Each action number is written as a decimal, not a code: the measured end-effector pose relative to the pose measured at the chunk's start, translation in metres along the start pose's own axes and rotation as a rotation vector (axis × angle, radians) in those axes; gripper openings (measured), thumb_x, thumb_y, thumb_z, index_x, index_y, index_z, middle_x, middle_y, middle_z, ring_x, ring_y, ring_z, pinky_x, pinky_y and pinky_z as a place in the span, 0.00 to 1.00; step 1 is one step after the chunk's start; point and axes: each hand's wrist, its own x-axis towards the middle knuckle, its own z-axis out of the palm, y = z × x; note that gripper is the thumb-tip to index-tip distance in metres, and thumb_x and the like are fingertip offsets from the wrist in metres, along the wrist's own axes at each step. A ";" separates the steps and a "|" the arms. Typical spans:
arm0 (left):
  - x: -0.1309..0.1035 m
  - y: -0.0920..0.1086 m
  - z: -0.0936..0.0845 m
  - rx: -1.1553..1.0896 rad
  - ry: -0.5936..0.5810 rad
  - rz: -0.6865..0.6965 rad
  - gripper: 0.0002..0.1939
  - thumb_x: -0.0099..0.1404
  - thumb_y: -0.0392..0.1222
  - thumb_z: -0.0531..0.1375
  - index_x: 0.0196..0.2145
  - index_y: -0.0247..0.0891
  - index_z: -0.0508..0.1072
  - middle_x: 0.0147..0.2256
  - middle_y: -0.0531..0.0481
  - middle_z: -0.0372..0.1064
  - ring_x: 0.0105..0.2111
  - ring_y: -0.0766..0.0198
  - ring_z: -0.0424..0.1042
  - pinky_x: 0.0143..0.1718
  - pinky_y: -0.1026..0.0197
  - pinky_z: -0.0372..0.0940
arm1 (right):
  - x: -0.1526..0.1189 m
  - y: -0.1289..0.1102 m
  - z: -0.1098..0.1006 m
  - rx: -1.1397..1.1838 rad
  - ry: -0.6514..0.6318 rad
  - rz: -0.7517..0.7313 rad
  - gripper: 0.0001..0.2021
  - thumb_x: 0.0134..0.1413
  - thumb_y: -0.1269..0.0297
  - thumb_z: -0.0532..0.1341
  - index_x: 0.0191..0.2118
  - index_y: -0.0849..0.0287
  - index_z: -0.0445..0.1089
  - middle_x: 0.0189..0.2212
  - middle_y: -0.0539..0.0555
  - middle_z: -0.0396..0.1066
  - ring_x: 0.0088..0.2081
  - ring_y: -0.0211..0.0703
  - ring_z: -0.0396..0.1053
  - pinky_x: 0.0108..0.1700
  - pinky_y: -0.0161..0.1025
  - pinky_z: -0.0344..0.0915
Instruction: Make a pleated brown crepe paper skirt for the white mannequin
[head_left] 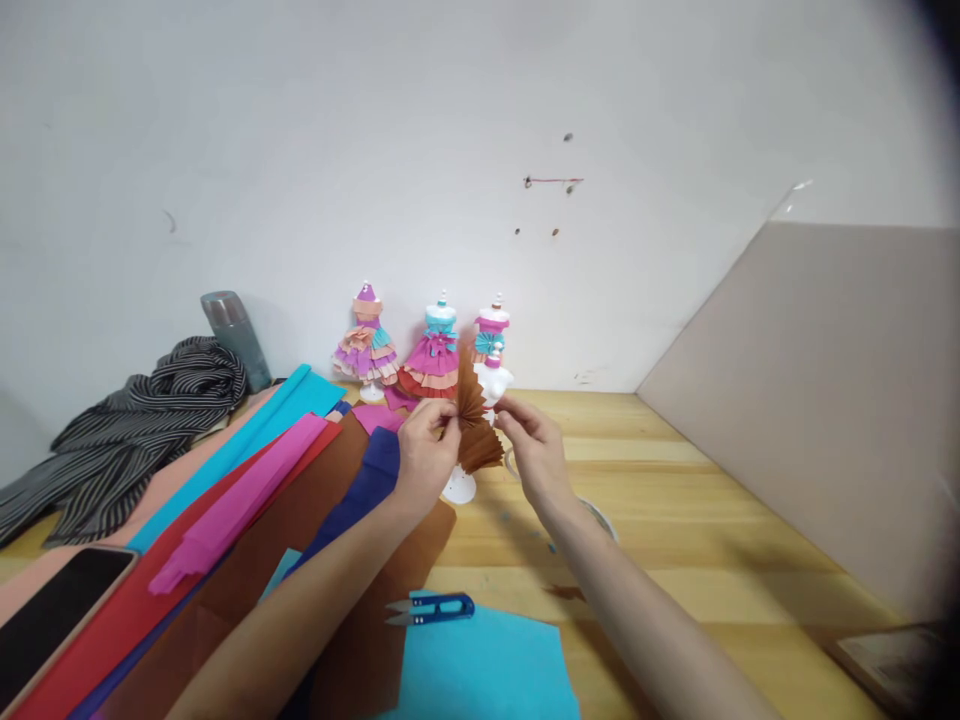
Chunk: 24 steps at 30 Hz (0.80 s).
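Note:
Thumb and fingers of my left hand pinch a brown pleated paper fan at its gathered point. The fan stands beside a small white dress form with a pink neck band, leaning a little to the right. More brown pleated paper hangs below like a skirt, above the round white base. My right hand is closed with its fingertips at the form's right side by the waist; what they grip is hidden. Blue thread snips lie in front on a light blue paper sheet.
Three dress forms in paper dresses stand against the wall. Coloured paper, a phone, a striped cloth and a bottle lie or stand left. A tape roll is partly behind my right arm.

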 end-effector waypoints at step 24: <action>0.007 0.005 -0.002 0.210 -0.030 0.170 0.09 0.57 0.26 0.55 0.29 0.38 0.70 0.28 0.51 0.70 0.28 0.67 0.69 0.31 0.65 0.63 | -0.001 0.008 -0.002 0.020 0.001 -0.068 0.09 0.47 0.61 0.64 0.35 0.54 0.78 0.35 0.52 0.78 0.39 0.47 0.73 0.46 0.46 0.68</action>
